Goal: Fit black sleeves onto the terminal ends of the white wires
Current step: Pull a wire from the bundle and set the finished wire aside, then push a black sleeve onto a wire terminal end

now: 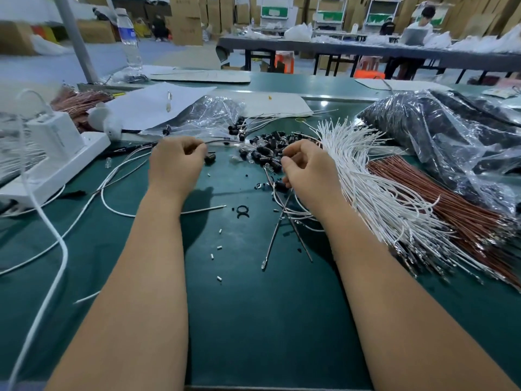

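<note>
The left hand (176,162) pinches a thin white wire (222,141) above the green table (253,306). The right hand (306,167) curls at the pile of black sleeves (267,149), pinching several white wires; the white wire bundle (375,193) lies just beside it.

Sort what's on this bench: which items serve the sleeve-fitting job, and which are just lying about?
Job: black sleeves; white wire bundle; left hand; right hand.
Lying about: brown wires; water bottle; power strip; paper sheet.

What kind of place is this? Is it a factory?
Probably yes, a small factory workshop. A big bundle of white wires and a pile of black sleeves lie on the green workbench, and cardboard boxes are stacked behind.
</note>
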